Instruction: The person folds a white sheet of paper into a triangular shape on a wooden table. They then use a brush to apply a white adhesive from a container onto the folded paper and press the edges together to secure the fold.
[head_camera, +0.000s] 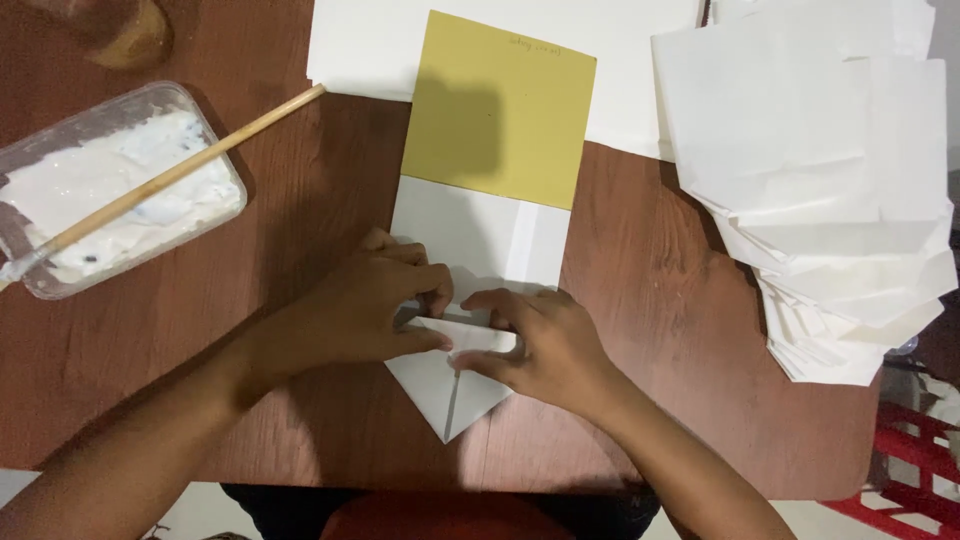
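A white paper bag piece lies flat on the wooden table, its near end folded into a point. My left hand and my right hand both press down on the folded flaps at that near end, fingertips almost meeting over the crease. A mustard-yellow card sticks out of the paper's far end.
A clear plastic tub of white paste sits at the left with a wooden brush handle resting across it. A stack of folded white paper bags fills the right side. White sheets lie at the far edge. A red object stands beyond the table's right edge.
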